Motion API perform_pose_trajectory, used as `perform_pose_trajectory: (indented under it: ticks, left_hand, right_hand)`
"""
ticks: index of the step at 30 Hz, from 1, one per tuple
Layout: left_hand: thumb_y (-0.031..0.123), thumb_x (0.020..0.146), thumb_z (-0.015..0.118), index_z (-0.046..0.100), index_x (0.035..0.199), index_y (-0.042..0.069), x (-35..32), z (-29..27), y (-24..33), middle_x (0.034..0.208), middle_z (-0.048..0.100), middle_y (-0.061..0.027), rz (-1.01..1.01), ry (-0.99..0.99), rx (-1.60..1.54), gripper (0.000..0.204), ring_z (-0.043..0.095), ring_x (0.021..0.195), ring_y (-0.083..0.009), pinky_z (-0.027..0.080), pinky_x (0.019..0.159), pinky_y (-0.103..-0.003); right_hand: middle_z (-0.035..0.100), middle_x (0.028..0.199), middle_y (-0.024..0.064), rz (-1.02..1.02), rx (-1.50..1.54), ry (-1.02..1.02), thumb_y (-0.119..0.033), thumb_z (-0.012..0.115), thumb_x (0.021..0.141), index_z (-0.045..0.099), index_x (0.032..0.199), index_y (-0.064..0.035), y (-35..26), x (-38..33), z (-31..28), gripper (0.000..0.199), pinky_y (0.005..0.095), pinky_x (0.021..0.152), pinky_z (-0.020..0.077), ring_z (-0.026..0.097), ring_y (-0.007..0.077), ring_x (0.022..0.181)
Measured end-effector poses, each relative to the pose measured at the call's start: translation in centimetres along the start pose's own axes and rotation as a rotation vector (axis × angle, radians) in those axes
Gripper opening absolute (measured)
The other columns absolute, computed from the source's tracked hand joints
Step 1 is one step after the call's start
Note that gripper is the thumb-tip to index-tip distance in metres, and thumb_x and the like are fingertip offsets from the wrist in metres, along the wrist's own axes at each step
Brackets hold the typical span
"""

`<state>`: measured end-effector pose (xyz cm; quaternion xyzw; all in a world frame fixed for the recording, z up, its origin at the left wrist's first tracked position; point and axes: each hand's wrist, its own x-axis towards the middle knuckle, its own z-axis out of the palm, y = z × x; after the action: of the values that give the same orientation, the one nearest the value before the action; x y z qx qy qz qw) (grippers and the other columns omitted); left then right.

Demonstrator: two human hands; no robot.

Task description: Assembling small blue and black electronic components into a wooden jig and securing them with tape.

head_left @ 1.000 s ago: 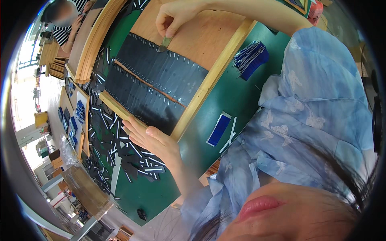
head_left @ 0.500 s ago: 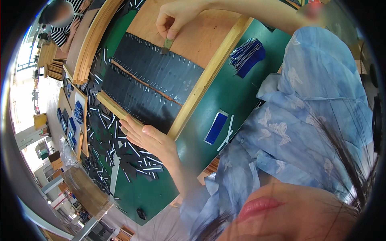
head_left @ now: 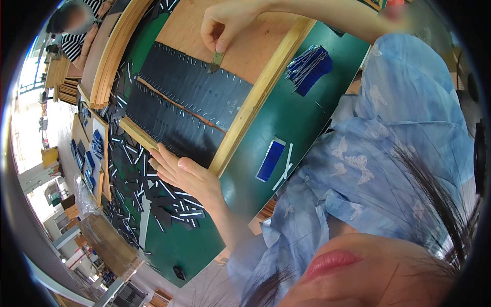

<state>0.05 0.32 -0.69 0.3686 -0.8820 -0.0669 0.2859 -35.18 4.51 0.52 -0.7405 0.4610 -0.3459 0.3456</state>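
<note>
Right hand (head_left: 225, 25), top centre, pinches small blade (head_left: 217, 60) onto dark strips (head_left: 197, 94); left hand (head_left: 186, 174), centre-left, lies flat and released, steadying wooden frame (head_left: 255, 105) on green desk (head_left: 307, 123).

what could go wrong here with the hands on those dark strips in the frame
1. The right hand holds a small tool tip-down on the dark strips; a slip might scratch or shift them.
2. The left hand rests at the wooden frame edge and may nudge the lower row.
3. Loose pieces beside that hand could be swept off the green table.
</note>
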Motion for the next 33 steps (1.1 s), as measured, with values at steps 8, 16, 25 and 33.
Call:
perform_pose_trajectory:
  ticks: [8,16,25,33]
  left_hand:
    - [0.039,0.095,0.02,0.047,0.131,0.002,0.6,-1.5,3.6,0.143,0.039,-0.0123,0.384,-0.318,-0.049,0.058,0.02,0.139,-0.0358,0.003,0.11,-0.056]
    - [0.023,0.083,0.037,0.04,0.135,0.0,0.9,-0.1,5.9,0.146,0.034,-0.0146,0.45,-0.477,-0.025,0.057,0.025,0.137,-0.0336,0.005,0.111,-0.055]
    - [0.035,0.094,0.029,0.039,0.136,-0.001,0.7,0.4,5.6,0.145,0.035,-0.0161,0.442,-0.49,-0.035,0.056,0.029,0.136,-0.0322,0.006,0.112,-0.054]
    - [0.042,0.095,0.026,0.037,0.137,-0.001,0.8,1.1,5.8,0.146,0.033,-0.0152,0.439,-0.45,-0.009,0.061,0.027,0.136,-0.0325,0.006,0.112,-0.054]
  right_hand:
    - [0.067,0.075,0.0054,-0.029,-0.031,0.006,-0.009,0.074,0.077,0.068,0.084,0.0,0.4,0.1,-0.2,0.013,0.0256,0.062,0.0483,0.059,0.0111,0.067]
    - [0.067,0.076,0.0056,-0.014,-0.022,0.014,-0.009,0.073,0.077,0.068,0.084,0.0002,0.0,-0.3,0.0,0.013,0.0254,0.062,0.0484,0.059,0.0113,0.067]
    - [0.067,0.076,0.0057,-0.008,0.001,0.021,-0.009,0.072,0.078,0.067,0.084,0.0001,-0.2,-0.2,0.2,0.012,0.0251,0.062,0.0486,0.059,0.0109,0.067]
    - [0.067,0.075,0.0052,-0.022,-0.05,0.042,-0.009,0.072,0.078,0.067,0.083,0.0,0.0,-0.4,0.1,0.011,0.0251,0.061,0.0482,0.059,0.0107,0.066]
